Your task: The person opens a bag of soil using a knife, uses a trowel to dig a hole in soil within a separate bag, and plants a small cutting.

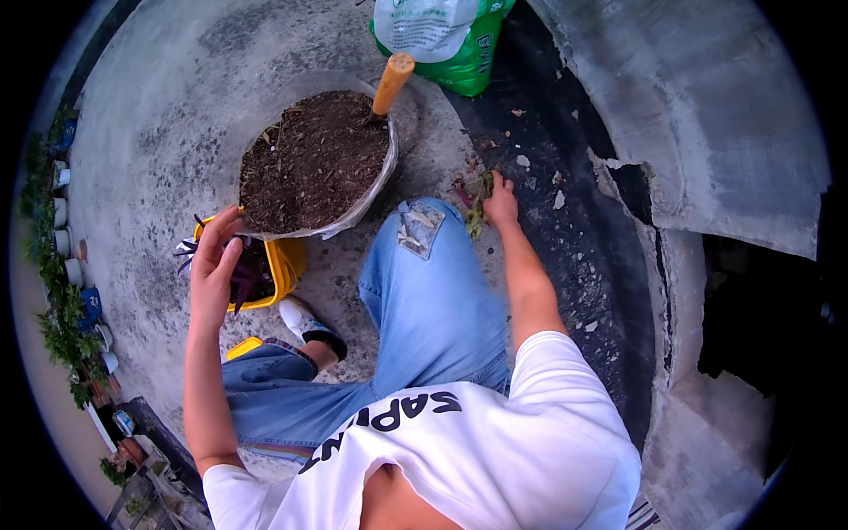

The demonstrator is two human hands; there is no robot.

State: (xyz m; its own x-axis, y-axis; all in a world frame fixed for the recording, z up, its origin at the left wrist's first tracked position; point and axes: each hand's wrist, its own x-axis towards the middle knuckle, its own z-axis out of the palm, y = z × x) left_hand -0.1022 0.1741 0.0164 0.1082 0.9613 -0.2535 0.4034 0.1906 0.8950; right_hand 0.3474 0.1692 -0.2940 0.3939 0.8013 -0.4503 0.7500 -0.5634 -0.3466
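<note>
My left hand (215, 265) hovers over a yellow plastic planter (285, 265), fingers bent and thumb apart, with no object visible in it. A purple-leaved plant (246, 278) grows in dark soil there, partly hidden behind that hand. To the right of my raised knee, my right hand (501, 202) reaches down to a small heap of wilted green and reddish plant cuttings (474, 205) on the ground. Its fingers touch the cuttings; whether they grip any is unclear. Ahead stands a clear plastic bag (395, 142) full of brown soil (315, 162), with a wooden-handled tool (392, 86) stuck upright in it.
A green and white printed sack (440, 43) stands beyond the soil. Black sheeting (563, 232) strewn with flakes runs along a concrete ledge (695, 119) on the right. Another yellow plastic piece (244, 348) lies by my leg. Potted plants (69, 331) line the far left edge.
</note>
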